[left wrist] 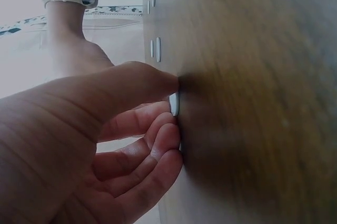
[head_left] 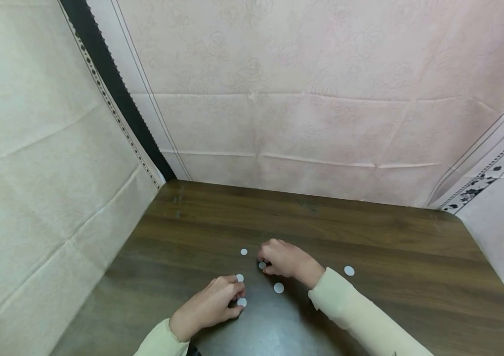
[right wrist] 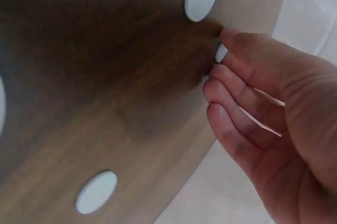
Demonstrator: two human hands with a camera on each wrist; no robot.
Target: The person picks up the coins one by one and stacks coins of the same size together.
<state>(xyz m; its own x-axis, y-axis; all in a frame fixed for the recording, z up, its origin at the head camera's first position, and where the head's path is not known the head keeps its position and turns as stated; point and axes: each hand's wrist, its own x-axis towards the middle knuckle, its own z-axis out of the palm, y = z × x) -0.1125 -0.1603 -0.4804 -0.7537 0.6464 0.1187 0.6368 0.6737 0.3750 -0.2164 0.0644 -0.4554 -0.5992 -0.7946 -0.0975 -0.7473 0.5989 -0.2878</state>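
Low at the centre in the head view, my left hand (head_left: 216, 302) pinches a small flat white disc (head_left: 241, 302) at the tabletop, thumb on its near side. In the left wrist view that disc (left wrist: 174, 104) stands edge-on between thumb and curled fingers. Another white disc (head_left: 240, 278) lies at the far side of the same fingers. Farther up and to the right, my right hand (head_left: 285, 258) has its thumb and fingertips around a third disc (head_left: 262, 265), partly hidden by the thumb in the right wrist view. Both hands stay close over the wood.
More white discs lie on the brown wooden table (head_left: 390, 316): a disc (head_left: 244, 251) left of my right hand, one disc (head_left: 278, 288) just below it, and a farther disc (head_left: 349, 271) beyond the right wrist. Pale cloth (head_left: 301, 123) hangs behind and along both sides.
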